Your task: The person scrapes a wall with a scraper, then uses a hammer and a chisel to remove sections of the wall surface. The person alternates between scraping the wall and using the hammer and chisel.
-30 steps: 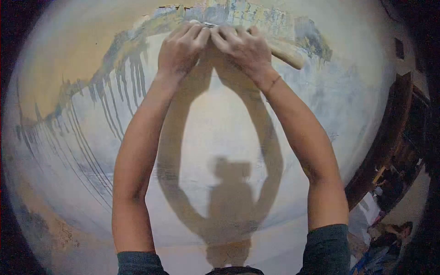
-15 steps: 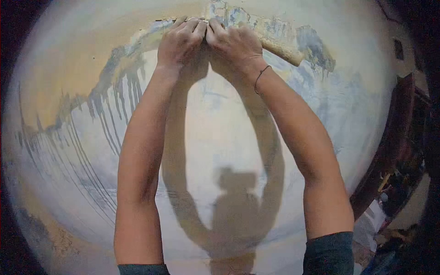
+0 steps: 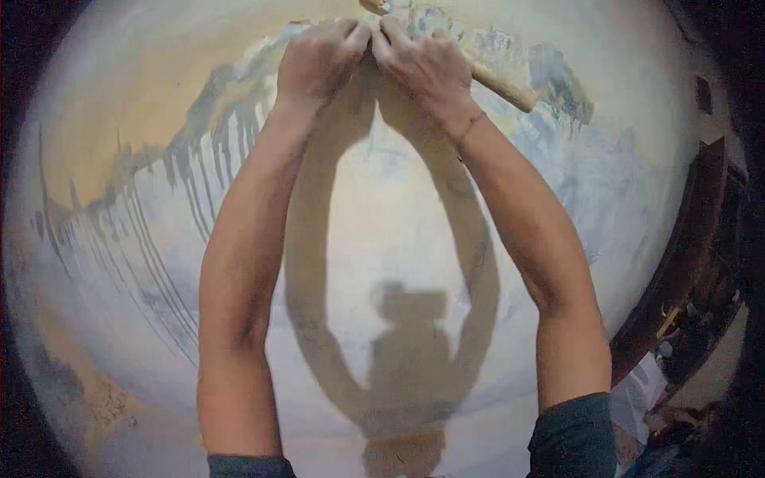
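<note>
Both arms reach up to a stained, peeling wall (image 3: 382,207). My left hand (image 3: 320,64) is closed, its knuckles toward me and its thumb side close to the other hand. Beside it my right hand (image 3: 424,70) is also closed, with a thin band at the wrist. Both sets of fingers press at the edge of a loose, curling paint layer (image 3: 504,86). This layer sticks out as a rolled, yellowish strip to the right of my right hand. A small torn flap (image 3: 373,6) stands up above the fingers. My fingertips are mostly hidden.
Grey patches and dark drips (image 3: 191,199) mark the wall on the left. A bare grey patch (image 3: 562,80) lies at upper right. My shadow (image 3: 410,358) falls on the wall. Dark furniture (image 3: 693,239) and a whitish crumpled sheet (image 3: 641,390) are at the right.
The hands have shifted slightly up in view, and the gap between them is a little wider. A torn flap now shows above the fingers. The view has moved slightly.
</note>
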The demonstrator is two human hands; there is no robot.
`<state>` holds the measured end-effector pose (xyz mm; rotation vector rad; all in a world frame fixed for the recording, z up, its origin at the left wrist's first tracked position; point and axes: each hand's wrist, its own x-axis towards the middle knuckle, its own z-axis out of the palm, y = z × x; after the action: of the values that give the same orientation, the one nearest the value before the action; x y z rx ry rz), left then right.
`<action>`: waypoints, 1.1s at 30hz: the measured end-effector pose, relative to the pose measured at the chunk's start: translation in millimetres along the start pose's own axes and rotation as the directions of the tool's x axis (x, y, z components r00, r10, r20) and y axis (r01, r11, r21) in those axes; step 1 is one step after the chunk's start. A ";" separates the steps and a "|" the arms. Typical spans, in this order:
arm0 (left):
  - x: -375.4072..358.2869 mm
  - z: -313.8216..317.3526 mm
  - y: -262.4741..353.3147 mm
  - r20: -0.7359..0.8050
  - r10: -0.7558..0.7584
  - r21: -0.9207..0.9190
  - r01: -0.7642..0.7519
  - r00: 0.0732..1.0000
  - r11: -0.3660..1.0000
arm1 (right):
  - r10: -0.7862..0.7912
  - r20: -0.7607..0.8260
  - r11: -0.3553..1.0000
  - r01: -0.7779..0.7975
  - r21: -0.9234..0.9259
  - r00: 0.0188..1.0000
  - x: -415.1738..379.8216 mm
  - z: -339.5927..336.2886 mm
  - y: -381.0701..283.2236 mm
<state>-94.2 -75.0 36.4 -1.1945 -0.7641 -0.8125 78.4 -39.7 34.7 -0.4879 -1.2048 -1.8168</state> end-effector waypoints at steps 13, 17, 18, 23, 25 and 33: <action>-18.9 4.6 -27.5 -0.066 -0.028 0.071 0.033 0.997 0.997 | -0.049 -0.015 0.991 0.050 0.126 0.999 26.7 13.8 -32.3; -11.4 0.5 -27.1 -0.154 -0.010 -0.068 0.000 0.988 0.998 | -0.057 -0.071 0.995 0.062 0.076 0.996 30.4 19.3 -26.3; -9.2 7.8 -33.0 -0.162 -0.003 -0.065 -0.007 0.987 0.998 | -0.067 -0.091 0.997 0.071 0.037 0.994 31.9 20.1 -24.5; 7.8 8.9 -27.4 -0.189 -0.023 -0.105 0.003 0.982 0.995 | 0.034 0.149 0.982 -0.061 0.178 0.988 43.4 14.7 -20.3; 23.8 26.4 -45.7 -0.173 0.015 -0.113 -0.035 0.985 0.993 | 0.070 0.191 0.974 -0.108 0.198 0.979 51.8 22.1 -16.3; 26.0 5.5 -55.1 -0.064 0.056 -0.067 -0.060 0.996 0.996 | 0.220 0.086 0.969 -0.227 0.092 0.972 47.8 11.6 -32.9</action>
<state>-128.9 -82.4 86.2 -1.2420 -0.6521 -0.8297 23.7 -46.2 56.4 -0.6130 -1.2336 -1.5500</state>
